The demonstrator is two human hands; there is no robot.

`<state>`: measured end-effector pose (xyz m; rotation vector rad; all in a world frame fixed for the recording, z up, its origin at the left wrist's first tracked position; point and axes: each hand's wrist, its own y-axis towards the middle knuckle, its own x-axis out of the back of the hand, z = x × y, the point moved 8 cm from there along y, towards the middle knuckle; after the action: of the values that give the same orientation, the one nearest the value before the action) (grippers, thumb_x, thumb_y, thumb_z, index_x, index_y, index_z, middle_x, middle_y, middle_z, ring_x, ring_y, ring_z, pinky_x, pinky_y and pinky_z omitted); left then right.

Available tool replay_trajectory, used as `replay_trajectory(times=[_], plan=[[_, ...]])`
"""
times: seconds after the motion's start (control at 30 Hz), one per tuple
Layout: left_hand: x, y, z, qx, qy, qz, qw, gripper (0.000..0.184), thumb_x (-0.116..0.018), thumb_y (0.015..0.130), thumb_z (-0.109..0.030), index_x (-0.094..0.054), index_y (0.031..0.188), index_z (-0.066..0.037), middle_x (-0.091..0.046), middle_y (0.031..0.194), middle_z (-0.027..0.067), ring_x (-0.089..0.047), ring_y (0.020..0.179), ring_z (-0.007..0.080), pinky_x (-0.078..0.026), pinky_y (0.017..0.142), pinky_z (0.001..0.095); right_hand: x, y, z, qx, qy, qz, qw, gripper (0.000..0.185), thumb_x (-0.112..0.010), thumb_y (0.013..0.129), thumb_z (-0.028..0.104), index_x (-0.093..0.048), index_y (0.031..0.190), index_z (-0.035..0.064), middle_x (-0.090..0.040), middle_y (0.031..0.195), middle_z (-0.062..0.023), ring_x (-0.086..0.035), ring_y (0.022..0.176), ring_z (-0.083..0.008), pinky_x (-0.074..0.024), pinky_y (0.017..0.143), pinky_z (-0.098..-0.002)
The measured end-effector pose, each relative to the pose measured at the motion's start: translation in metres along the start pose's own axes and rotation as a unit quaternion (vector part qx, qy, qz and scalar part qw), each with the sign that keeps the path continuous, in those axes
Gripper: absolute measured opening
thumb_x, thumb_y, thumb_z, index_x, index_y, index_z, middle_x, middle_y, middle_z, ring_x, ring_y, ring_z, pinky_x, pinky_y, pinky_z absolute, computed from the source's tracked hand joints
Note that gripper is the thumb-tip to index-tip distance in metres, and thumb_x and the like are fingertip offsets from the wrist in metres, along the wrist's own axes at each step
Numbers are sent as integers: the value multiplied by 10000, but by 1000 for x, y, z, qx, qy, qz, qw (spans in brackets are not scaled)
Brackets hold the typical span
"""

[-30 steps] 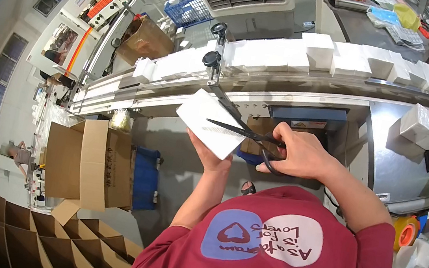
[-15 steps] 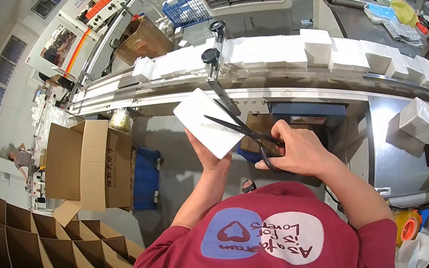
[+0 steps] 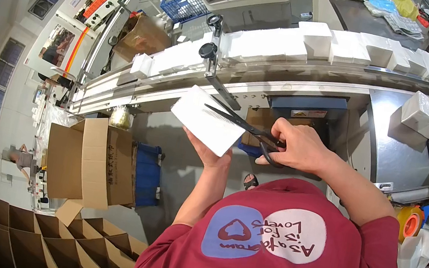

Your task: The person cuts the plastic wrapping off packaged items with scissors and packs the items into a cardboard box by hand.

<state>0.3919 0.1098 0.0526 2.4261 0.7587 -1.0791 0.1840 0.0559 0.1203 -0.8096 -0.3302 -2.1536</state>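
A white rectangular packet (image 3: pixel 206 123) is held up in front of my chest by my left hand (image 3: pixel 208 150), whose fingers go beneath it. Black scissors (image 3: pixel 245 124) are in my right hand (image 3: pixel 298 146), with fingers around the handles. Their blades are parted and lie over the upper right part of the packet; whether they touch it I cannot tell. Beyond the hands, a row of white packets (image 3: pixel 267 44) runs along the conveyor (image 3: pixel 295 68).
An open cardboard box (image 3: pixel 97 162) stands at left beside a blue crate (image 3: pixel 147 175). Cardboard dividers (image 3: pixel 52 243) fill the lower left. A wrapped white block (image 3: pixel 424 115) sits on the metal table (image 3: pixel 392 165), near tape rolls (image 3: pixel 411 223). A distant person (image 3: pixel 23 159) stands far left.
The packet and my left hand have shifted slightly left. The scissor blades have opened a little less wide. The view has tilted slightly, with the conveyor now higher in it.
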Motion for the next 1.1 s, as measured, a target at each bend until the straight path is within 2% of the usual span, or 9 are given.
replay_trajectory(times=[0.1,0.2,0.33,0.37,0.47,0.6,0.77,0.97,1.1], plan=[[0,1,3,7,-6,7,1000,501,-344,970,-450,-282,1400,-199,-428,1325,43,-475,1191,245,-471,929,397,-1,0,-5,17,39,-33,999,559,-761,675,504,-492,835,42,-572,609,-104,-595,588,-252,-436,558,-353],[11,4,11,21,48,-31,998,640,-366,887,-610,-357,1356,-175,-545,1171,145,-599,941,341,-526,744,492,-6,-5,-17,-45,192,-31,980,385,-733,785,305,-463,847,37,-558,618,-77,-575,577,-164,-422,537,-296],[10,8,14,22,58,-36,997,698,-359,854,-666,-366,1350,-175,-577,1099,204,-626,816,397,-530,646,538,-7,-10,-55,-26,432,-123,893,126,-539,905,17,-414,918,29,-544,706,-45,-496,615,-88,-406,571,-225],[13,9,13,19,67,-44,997,696,-360,852,-666,-373,1346,-174,-581,1094,198,-625,815,393,-526,645,537,-1,-14,-65,8,419,-146,896,215,-598,894,121,-413,947,25,-530,694,-52,-496,610,-111,-424,602,-246],[17,11,14,24,58,-78,995,693,-360,844,-667,-398,1332,-176,-594,1077,187,-624,820,384,-508,642,540,33,-50,-90,-124,127,-186,966,453,-675,833,343,-414,1000,13,-563,721,-100,-568,648,-204,-453,651,-308],[8,2,20,111,0,-58,992,676,-366,843,-647,-431,1314,-167,-596,1086,181,-611,840,378,-489,689,537,71,-122,-165,-269,-60,-229,934,268,-638,827,223,-493,963,44,-629,745,-138,-620,755,-345,-462,660,-413],[7,-8,34,192,-52,-12,980,641,-372,862,-597,-447,1307,-142,-576,1118,197,-610,843,391,-498,690,527,107,-217,-242,-395,-318,-232,830,290,-666,807,260,-509,855,22,-642,737,-168,-626,725,-382,-477,667,-477],[9,-23,62,283,-114,11,952,669,-320,884,-596,-457,1293,-83,-581,1116,203,-616,876,420,-516,683,533,120,-251,-286,-439,-371,-185,797,281,-689,787,259,-583,834,4,-653,787,-185,-632,776,-385,-494,685,-467],[-7,-41,71,319,-117,21,940,641,-304,911,-554,-455,1288,-58,-575,1131,212,-617,915,420,-531,718,528,128,-248,-306,-501,-377,-63,776,292,-713,753,288,-659,835,13,-667,879,-197,-642,868,-354,-518,749,-430]])
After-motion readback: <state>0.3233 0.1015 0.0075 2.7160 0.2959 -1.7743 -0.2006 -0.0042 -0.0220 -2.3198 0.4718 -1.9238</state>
